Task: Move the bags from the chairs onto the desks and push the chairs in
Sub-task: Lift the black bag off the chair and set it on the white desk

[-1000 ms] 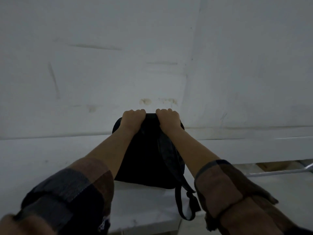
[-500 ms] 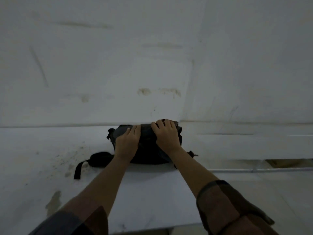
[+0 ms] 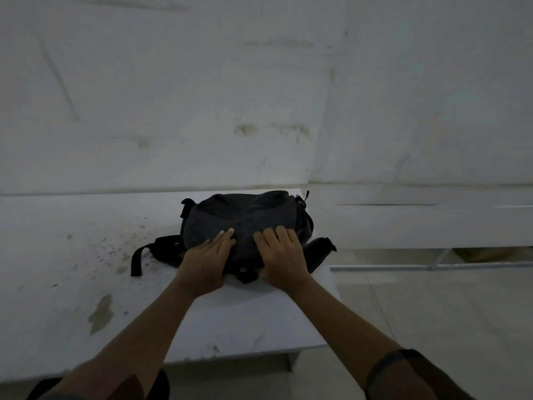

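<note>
A dark backpack [image 3: 245, 217] lies flat on the white desk [image 3: 72, 284], close to the wall and near the desk's right end. Its black straps spill out to the left [image 3: 141, 255] and right [image 3: 320, 251]. My left hand [image 3: 206, 262] rests on the bag's near edge with straight fingers. My right hand [image 3: 281, 255] lies flat beside it on the bag's near right part. No chair is in view.
The desk top has brown stains at its left [image 3: 99, 313]. A second white desk [image 3: 432, 226] stands to the right against the wall, with a metal bar [image 3: 432, 266] under it. Pale floor [image 3: 432, 313] shows on the right.
The bag hung upright from both gripping hands a second ago; it now lies flat on the desk. My hands have slid back to its near edge with flattened fingers.
</note>
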